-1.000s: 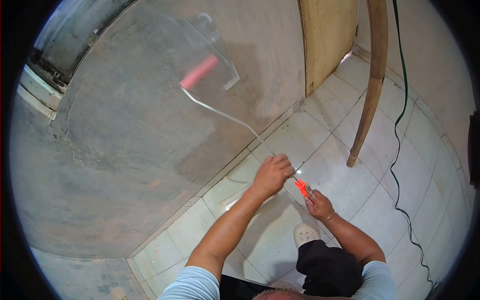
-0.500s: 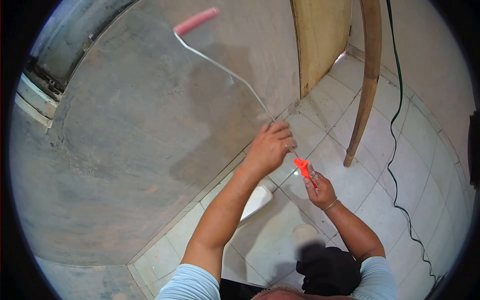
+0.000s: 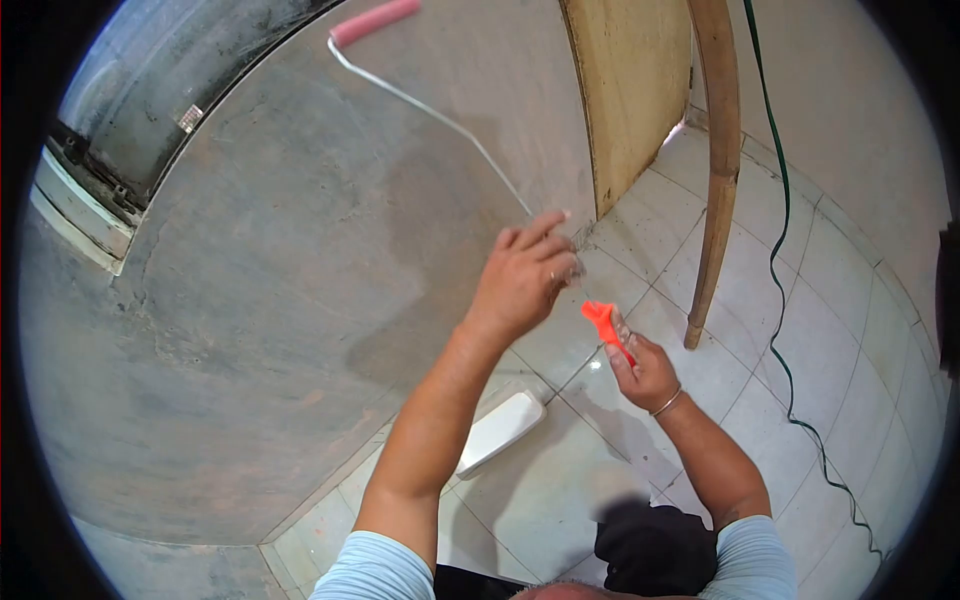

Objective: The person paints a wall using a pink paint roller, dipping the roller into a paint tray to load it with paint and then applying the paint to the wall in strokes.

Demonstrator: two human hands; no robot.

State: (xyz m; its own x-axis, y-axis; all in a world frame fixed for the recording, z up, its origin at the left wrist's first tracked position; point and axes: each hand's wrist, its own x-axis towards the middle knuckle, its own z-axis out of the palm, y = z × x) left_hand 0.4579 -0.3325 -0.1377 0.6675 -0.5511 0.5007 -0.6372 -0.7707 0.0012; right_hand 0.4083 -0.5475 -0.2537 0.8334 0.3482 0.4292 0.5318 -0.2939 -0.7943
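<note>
A paint roller with a pink sleeve (image 3: 375, 22) and a long bent metal rod (image 3: 432, 112) slants up and to the left in front of the grey wall (image 3: 260, 250). Around the lower rod is my left hand (image 3: 522, 278), its fingers partly loosened and one of them raised. My right hand (image 3: 642, 370) is closed on the roller's orange handle (image 3: 602, 322), with the thumb along it. The rod's lower part is hidden behind my left fingers.
A white tray (image 3: 500, 434) lies on the tiled floor (image 3: 530, 490) below my hands. At the right, a wooden pole (image 3: 718, 190) and a green cable (image 3: 783, 350) run downward. A yellowish wooden panel (image 3: 635, 90) stands at the wall's end.
The roller has shifted slightly left and up in view. My left hand has moved a little left, and its fingers have loosened and spread. More of the white tray shows.
</note>
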